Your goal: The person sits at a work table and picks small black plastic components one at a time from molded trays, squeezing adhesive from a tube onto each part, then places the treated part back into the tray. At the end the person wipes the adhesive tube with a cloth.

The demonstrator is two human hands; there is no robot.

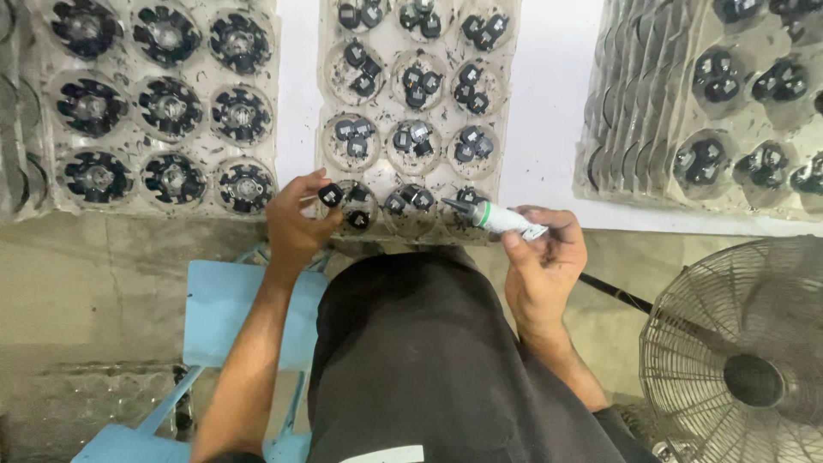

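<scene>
White surface (549, 94) holds clear trays (411, 111); left hand (296, 223) pinches a small black part (331, 195); right hand (544, 257) is closed around a white tube (501, 219), tip pointing left.

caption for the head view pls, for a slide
Left hand lifts a small black part from a clear tray; right hand holds a glue tube.

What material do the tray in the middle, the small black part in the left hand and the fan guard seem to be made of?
The middle tray looks like thin clear moulded plastic: glossy, see-through, with round pockets. The small black part in the left hand seems hard plastic with a slight sheen, though it is too small to be sure. The fan guard looks like metal wire, grey and thin.
</scene>
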